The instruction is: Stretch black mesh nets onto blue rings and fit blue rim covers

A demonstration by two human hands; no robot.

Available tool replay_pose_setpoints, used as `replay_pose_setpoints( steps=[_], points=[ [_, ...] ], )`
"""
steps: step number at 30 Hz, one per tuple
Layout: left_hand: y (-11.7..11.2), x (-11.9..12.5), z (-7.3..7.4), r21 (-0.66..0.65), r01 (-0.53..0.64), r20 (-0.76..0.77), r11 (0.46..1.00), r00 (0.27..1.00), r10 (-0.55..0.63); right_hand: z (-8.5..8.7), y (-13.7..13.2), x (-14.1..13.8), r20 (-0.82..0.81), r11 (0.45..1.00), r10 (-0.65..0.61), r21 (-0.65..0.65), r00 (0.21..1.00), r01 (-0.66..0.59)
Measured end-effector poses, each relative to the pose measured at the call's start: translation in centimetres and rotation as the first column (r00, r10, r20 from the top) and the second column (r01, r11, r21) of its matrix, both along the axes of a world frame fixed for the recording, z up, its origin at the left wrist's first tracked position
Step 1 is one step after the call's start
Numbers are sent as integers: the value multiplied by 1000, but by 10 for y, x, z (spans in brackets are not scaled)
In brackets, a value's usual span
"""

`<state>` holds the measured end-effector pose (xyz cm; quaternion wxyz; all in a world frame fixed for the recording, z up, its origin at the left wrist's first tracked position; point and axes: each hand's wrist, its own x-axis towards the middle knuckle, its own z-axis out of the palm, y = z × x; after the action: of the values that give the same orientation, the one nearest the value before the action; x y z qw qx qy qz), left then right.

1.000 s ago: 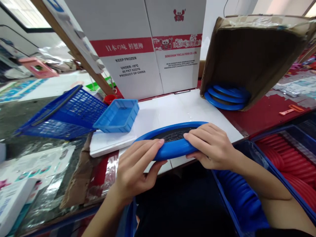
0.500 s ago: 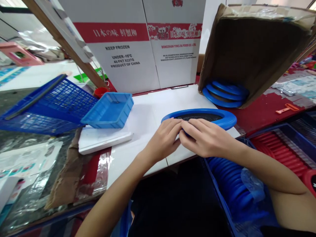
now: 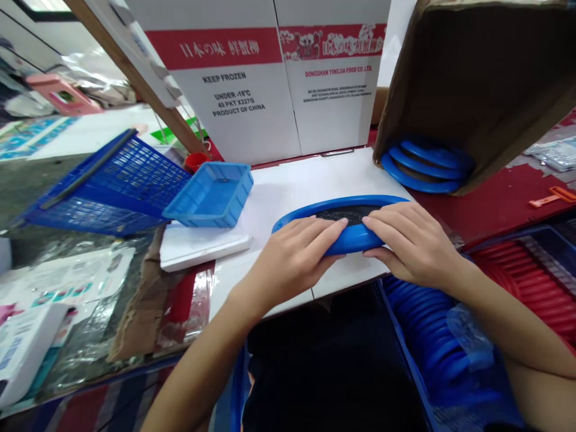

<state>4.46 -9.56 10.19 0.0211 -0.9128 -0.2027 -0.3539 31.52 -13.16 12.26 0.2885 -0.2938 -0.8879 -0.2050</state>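
A blue ring with black mesh across its middle [image 3: 355, 240] is tilted over the white work surface [image 3: 310, 180]. My left hand [image 3: 299, 249] grips its near rim on the left, thumb underneath and fingers over the top. On the right part of the same rim, my right hand [image 3: 407, 240] is closed too, its fingertips reaching to the mesh. A short stretch of blue rim shows between the two hands. The ring's right end is partly hidden behind my right hand.
An open cardboard box [image 3: 477, 84] at right holds several blue rings [image 3: 423, 171]. A light blue tray [image 3: 213, 201] rests on a white slab [image 3: 198, 249], beside a blue basket [image 3: 112, 186]. Below right, a crate holds blue rings [image 3: 427, 330]; red rings [image 3: 531, 276] lie beyond.
My hands have moved apart along the near rim, the left one leftward and the right one rightward. The ring has shifted left and its near rim now shows between them.
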Motion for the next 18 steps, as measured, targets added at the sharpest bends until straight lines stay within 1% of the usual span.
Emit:
replay_pose_setpoints(
  steps=[3, 7, 9, 11, 13, 14, 16, 17, 18],
  points=[
    [-3, 0, 5, 41, -14, 30, 999, 999, 13, -1, 2, -13, -32, 997, -10, 82, 999, 13],
    [2, -13, 4, 0, 23, 75, 1000, 997, -23, 1, 2, -23, -8, 983, -10, 182, 1000, 12],
    [4, -20, 4, -49, 55, 89, 997, 995, -51, 3, 2, -28, 23, 982, 2, 188, 1000, -6],
    [7, -30, 1, -120, 87, 103, 989, 992, -75, 7, 1, -29, 58, 988, 34, 150, 998, -42],
    [11, -47, -6, -193, 122, 148, 974, 984, -94, 10, 2, -22, 69, 995, 61, 80, 996, -66],
    [14, -58, -11, -229, 141, 191, 963, 977, -98, 11, 3, -16, 48, 997, 65, 39, 997, -67],
    [20, -80, -23, -302, 174, 319, 937, 945, -72, 11, 7, 1, -51, 998, 57, -30, 997, -59],
    [22, -89, -27, -341, 163, 361, 926, 932, -31, 10, 9, 9, -110, 997, 57, -55, 992, -63],
    [23, -95, -30, -373, 136, 370, 918, 929, 12, 9, 12, 17, -158, 995, 67, -67, 985, -78]
  ],
)
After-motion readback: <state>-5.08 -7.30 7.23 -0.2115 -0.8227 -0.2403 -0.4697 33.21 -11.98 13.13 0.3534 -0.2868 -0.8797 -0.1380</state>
